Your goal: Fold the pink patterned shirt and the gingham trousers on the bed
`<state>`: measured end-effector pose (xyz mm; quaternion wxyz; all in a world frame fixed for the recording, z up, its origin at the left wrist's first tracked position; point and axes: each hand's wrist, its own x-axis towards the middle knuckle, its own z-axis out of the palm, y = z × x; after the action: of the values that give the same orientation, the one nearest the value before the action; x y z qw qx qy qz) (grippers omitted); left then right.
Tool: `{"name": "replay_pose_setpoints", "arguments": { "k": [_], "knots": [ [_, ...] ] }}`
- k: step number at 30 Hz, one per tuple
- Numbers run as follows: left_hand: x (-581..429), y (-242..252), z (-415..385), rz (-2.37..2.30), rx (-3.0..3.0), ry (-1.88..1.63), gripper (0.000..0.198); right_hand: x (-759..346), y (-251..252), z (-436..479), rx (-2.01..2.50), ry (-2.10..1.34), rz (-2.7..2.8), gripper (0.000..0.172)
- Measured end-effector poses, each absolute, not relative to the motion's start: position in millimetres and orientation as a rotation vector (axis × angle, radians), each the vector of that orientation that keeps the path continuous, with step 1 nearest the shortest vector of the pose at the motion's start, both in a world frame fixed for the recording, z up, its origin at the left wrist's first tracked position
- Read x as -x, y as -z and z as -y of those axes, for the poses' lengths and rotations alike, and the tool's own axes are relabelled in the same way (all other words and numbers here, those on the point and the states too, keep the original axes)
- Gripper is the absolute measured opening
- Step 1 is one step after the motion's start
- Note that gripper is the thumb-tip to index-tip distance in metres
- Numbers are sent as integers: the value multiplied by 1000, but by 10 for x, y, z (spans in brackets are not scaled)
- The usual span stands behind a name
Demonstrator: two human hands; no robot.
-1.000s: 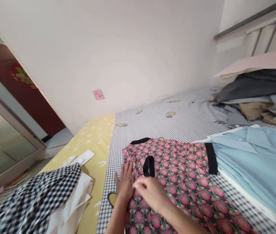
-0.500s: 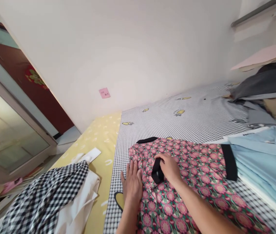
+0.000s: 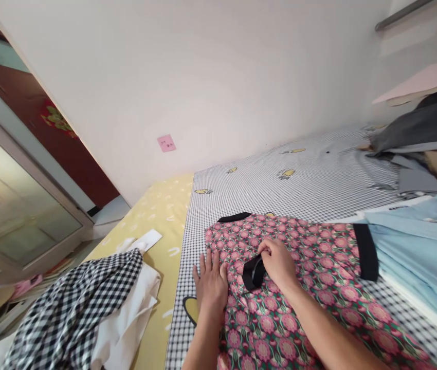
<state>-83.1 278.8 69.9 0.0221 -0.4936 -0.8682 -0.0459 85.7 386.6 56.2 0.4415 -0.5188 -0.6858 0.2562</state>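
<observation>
A person leans over a bed [image 3: 299,180] covered in a black-and-white checked sheet, both bare hands on a pink-and-green floral top [image 3: 299,288] spread flat in front of them. The left hand [image 3: 211,280] lies palm down with its fingers stretched out and slightly apart, pressing on the near left edge of the top where the fabric meets the sheet. Just beside it, the right hand [image 3: 278,262] is curled, thumb and fingers pinched on a black cuff [image 3: 253,272] that lies folded across the floral print. A second black band [image 3: 367,252] edges the top further out past the right hand, and a strip of black trim [image 3: 235,217] shows at the far edge beyond both hands. Beyond the right hand, a light blue shirt [image 3: 422,246] lies against the top, with a heap of grey and tan clothes [image 3: 426,139] further away. Out past the left hand, a yellow sheet [image 3: 164,216] carries a black-and-white gingham garment [image 3: 75,308] lying over white cloth [image 3: 126,318]. A pink note [image 3: 166,143] is stuck to the wall beyond.
</observation>
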Motion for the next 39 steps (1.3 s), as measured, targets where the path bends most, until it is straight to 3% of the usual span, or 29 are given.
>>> {"name": "replay_pose_setpoints", "arguments": {
  "k": [4, 7, 12, 18, 29, 39],
  "knots": [
    [835, -671, -2787, 2672, 1538, 154, 59, -971, -563, -3929, 1156, -560, 1514, 42],
    [828, -655, -2775, 2647, 1524, 165, 59, -1025, -687, -3849, 1035, -366, 1491, 39],
    [811, -665, -2757, 2647, 1550, 222, 60, -889, -814, -3578, 811, -369, 2146, 40],
    [804, -670, -2755, 2679, 1547, 266, 60, -849, -709, -3521, 1004, -355, 2736, 54],
    [800, -645, -2750, 2620, 1548, 281, 58, -1993, -105, -3150, 1092, -26, 2565, 60],
    [564, -1017, -2583, 2698, 1529, 400, 58, -1915, -405, -3013, 1223, -105, 2618, 52]
  ]
}}
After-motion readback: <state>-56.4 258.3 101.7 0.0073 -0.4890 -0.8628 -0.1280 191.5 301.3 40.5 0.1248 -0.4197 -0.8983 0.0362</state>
